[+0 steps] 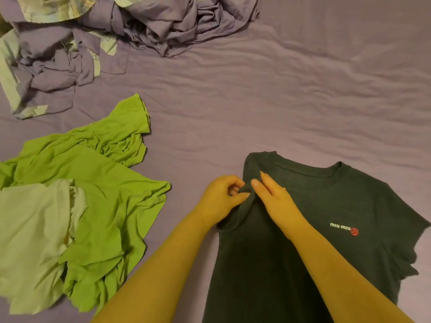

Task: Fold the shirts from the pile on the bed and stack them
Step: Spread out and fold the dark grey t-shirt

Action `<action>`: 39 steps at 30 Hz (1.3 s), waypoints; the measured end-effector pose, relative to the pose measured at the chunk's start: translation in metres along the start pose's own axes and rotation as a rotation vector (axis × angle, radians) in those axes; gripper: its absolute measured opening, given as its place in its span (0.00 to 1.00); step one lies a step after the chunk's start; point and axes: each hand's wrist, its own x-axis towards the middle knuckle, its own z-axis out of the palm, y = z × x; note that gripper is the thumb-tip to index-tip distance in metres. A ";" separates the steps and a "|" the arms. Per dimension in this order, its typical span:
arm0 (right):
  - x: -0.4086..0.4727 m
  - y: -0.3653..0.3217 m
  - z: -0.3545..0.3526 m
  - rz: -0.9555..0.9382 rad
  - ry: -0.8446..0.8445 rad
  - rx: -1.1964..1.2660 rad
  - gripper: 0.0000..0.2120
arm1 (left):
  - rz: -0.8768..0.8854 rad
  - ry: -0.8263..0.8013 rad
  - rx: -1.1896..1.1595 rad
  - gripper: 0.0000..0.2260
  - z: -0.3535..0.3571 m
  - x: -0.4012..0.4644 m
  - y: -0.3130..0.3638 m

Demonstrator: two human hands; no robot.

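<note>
Hands at sleeve of dark tee, shirt spread on bed.

Dark t-shirt (326,229) lies flat on purple bedsheet (279,101), collar away from viewer, small white logo w/ red dot on chest, right sleeve spread out. L hand (221,197) has fingers curled, pinching a bunched bit of the shirt's left sleeve fabric betw. thumb & fingers. R hand (272,197) rests on the shirt just beside it, index finger straight & pointing toward collar, thumb touching the same bunch; can't tell if it truly grips. Green shirts (105,183) lie crumpled in a pile left of the dark tee, w/ a pale shirt (30,229) on top, near side. Heap of purple & patterned cloth (93,38) at far left.
</note>
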 end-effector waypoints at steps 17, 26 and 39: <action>0.007 0.025 0.065 -0.131 0.125 -1.067 0.39 | -0.393 0.191 -0.472 0.11 -0.049 -0.011 -0.019; -0.061 0.054 0.041 -0.267 0.147 -1.089 0.31 | -0.130 0.321 0.351 0.46 0.005 -0.066 -0.050; -0.231 0.124 0.059 -0.161 0.017 -1.088 0.35 | -0.414 0.329 0.246 0.32 0.101 -0.207 -0.061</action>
